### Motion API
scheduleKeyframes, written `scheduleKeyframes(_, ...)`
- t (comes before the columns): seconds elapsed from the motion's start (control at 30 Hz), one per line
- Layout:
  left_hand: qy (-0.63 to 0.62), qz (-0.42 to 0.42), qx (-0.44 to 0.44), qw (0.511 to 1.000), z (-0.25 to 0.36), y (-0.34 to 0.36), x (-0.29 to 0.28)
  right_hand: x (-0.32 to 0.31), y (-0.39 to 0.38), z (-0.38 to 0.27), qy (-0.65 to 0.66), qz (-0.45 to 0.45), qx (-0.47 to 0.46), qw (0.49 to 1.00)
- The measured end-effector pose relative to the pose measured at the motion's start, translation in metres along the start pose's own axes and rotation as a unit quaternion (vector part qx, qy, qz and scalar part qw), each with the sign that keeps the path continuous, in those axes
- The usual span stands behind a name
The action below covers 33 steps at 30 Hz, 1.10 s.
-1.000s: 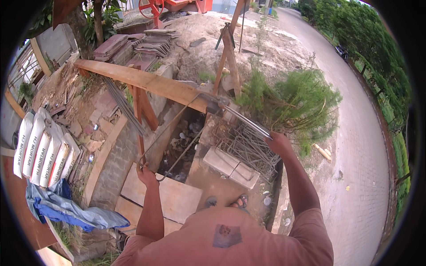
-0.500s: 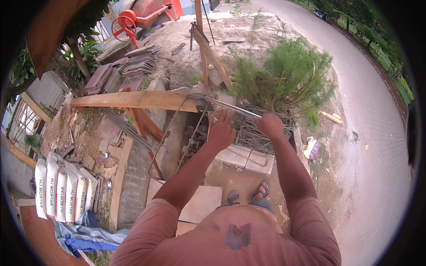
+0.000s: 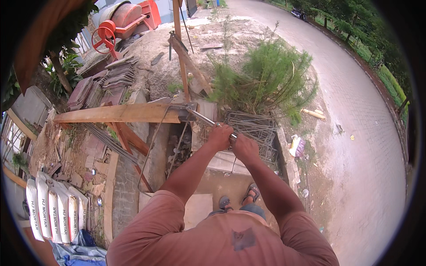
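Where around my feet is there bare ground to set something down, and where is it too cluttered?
Free: the paved road right of the low kerb, bare but for small litter, and the pale slab left of your sandals. Crowded: the wire cages under both hands, the rubble beside the mortar sacks, and the stacked tiles.

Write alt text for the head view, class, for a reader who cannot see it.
Seen from above, a person's left hand and right hand grip a metal bar that runs up to a wooden plank, where thin rods hang. Stacked wire cages lie just beyond the hands, before a bush. White sacks stand at lower left, an orange mixer at the top.
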<state>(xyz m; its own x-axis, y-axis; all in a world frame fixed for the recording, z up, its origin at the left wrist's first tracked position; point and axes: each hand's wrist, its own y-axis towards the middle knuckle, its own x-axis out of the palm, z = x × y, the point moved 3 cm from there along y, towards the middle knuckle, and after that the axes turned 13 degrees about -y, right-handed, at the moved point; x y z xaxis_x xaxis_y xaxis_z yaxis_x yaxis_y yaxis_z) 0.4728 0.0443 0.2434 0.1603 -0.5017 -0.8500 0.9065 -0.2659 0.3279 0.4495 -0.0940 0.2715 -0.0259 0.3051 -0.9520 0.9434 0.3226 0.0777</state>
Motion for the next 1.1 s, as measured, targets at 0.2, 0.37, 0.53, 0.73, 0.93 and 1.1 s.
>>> scheduleKeyframes(0.2,-0.199,-0.015,-0.024,0.98,-0.012,-0.02,-0.025,0.011,0.022,0.029,-0.01,-0.105,0.005,0.994)
scheduleKeyframes(0.37,0.065,0.253,-0.375,0.889,-0.103,-0.153,-0.106,0.055,0.036,0.071,0.042,-0.118,-0.017,0.992)
scheduleKeyframes(0.53,0.037,0.123,-0.625,0.77,-0.172,-0.326,-0.128,0.094,0.06,0.12,0.139,-0.108,-0.061,0.982)
scheduleKeyframes(0.73,0.045,0.26,-0.597,0.758,-0.076,-0.312,-0.154,0.094,0.127,0.19,0.166,-0.099,-0.04,0.98)
scheduleKeyframes(0.93,0.118,0.32,-0.553,0.76,0.065,-0.228,-0.156,0.153,0.134,0.346,-0.012,-0.228,0.05,0.972)
scheduleKeyframes(1.1,0.208,0.24,-0.525,0.79,0.133,-0.155,-0.154,0.139,0.067,0.464,-0.083,-0.418,0.248,0.87)
